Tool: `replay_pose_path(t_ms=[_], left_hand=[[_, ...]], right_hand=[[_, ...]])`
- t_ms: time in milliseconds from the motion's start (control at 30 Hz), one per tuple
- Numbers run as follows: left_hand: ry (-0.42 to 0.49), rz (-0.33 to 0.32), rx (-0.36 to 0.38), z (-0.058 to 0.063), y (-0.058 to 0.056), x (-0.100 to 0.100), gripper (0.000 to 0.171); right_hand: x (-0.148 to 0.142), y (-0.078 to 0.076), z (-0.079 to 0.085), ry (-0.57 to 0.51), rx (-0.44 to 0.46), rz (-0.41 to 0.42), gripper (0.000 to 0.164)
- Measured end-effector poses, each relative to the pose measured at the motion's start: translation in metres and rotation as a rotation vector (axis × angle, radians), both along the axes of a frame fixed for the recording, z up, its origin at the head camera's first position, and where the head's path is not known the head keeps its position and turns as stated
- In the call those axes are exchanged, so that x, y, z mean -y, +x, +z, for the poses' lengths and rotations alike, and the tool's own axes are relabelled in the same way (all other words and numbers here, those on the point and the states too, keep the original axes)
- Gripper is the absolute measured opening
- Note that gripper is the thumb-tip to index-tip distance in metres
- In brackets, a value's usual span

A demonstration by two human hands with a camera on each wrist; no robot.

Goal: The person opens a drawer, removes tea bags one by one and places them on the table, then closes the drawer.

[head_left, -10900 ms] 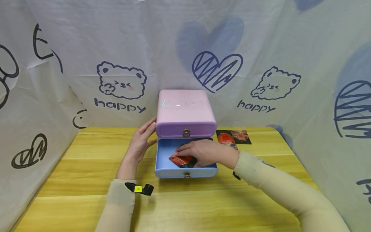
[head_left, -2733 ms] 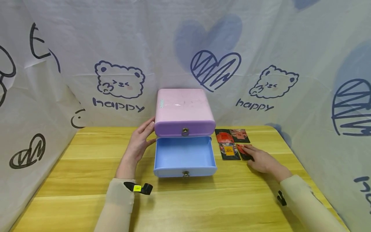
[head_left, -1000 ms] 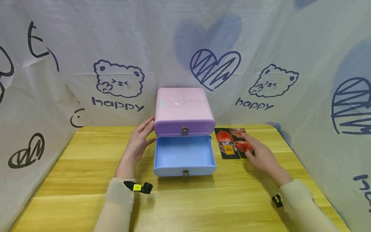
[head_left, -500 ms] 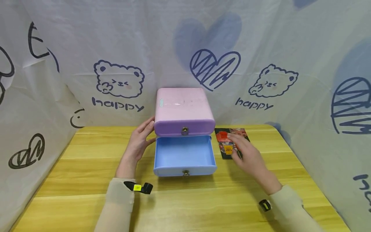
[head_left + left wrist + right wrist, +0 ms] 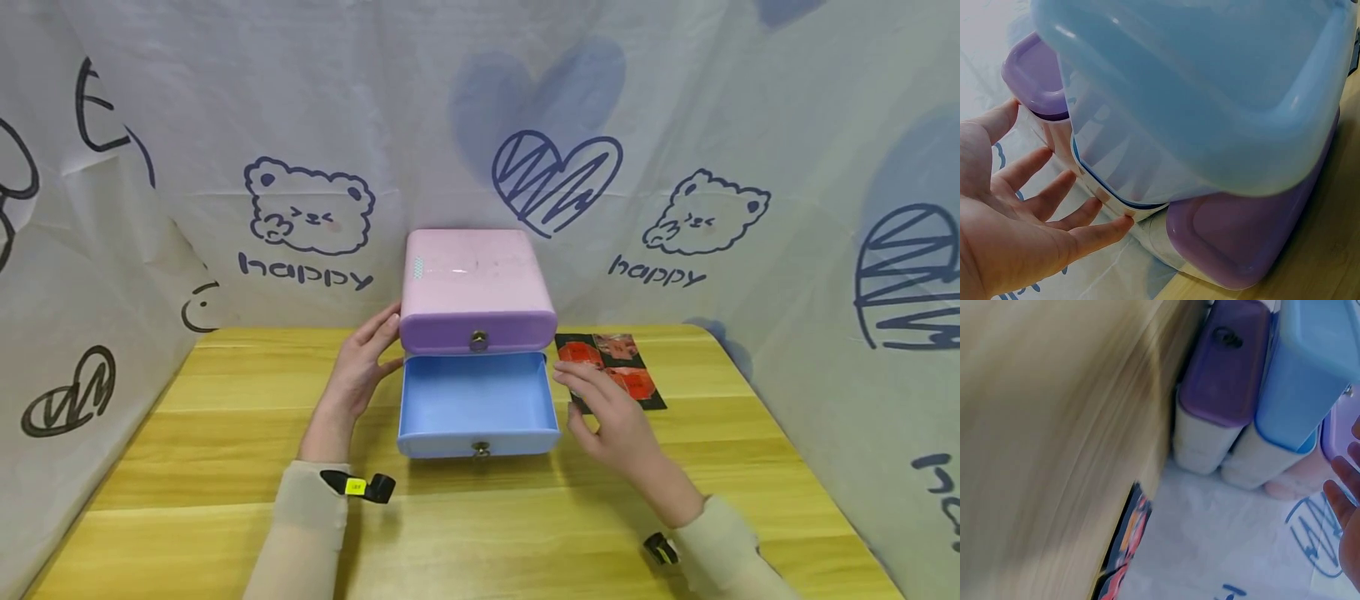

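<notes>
A small drawer cabinet with a pink top (image 5: 476,267) stands against the cloth backdrop. Its blue drawer (image 5: 438,446) is pulled out, below a closed purple drawer (image 5: 442,333). My left hand (image 5: 352,375) rests against the cabinet's left side; in the left wrist view its spread fingertips (image 5: 1124,222) touch the wall. To the right of the blue drawer is my right hand (image 5: 618,425), fingers loosely bent and holding nothing. Beyond it lie flat dark packets with red labels, among them a rear packet (image 5: 620,347) and a front packet (image 5: 639,385). Another is mostly hidden by the hand.
Beneath the blue drawer, the right wrist view shows another purple drawer (image 5: 1225,381), closed. The wooden table (image 5: 480,525) ends at a white cloth backdrop (image 5: 435,150) with drawings. Cloth also hangs at both sides.
Earlier, my right hand held a packet inside the blue drawer, then set it beside the others. It has since moved left over the packets to the drawer's side. My left hand stays put.
</notes>
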State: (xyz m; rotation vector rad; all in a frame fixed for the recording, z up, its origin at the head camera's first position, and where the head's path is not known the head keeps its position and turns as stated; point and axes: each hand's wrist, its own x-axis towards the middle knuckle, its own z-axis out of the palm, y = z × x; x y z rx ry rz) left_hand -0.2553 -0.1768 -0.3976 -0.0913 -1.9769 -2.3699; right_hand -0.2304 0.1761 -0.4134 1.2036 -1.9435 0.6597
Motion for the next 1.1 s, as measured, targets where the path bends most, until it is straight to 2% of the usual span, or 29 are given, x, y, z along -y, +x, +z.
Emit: replay_pose_path(t_ms=[100,300,500,700,1100], left_hand=[[-0.001,-0.001,-0.001,0.0,0.0,0.0,0.054],[0.013,-0.001,-0.005,-0.001,0.0,0.0,0.053],[0.012,0.002,-0.004,-0.001,0.0,0.0,0.053],[0.012,0.0,-0.009,-0.001,0.0,0.0,0.053],[0.011,-0.001,-0.009,-0.003,-0.002,0.0,0.054]], right_hand=[[0.008,0.006,0.002,-0.001,-0.03,0.027,0.044],[0.027,0.018,0.005,0.004,-0.147,0.088,0.039],[0.043,0.033,0.005,0.039,-0.241,0.076,0.032],[0.054,0.046,0.0,0.145,-0.332,0.035,0.029],[0.07,0.059,-0.012,0.392,-0.364,0.033,0.03]])
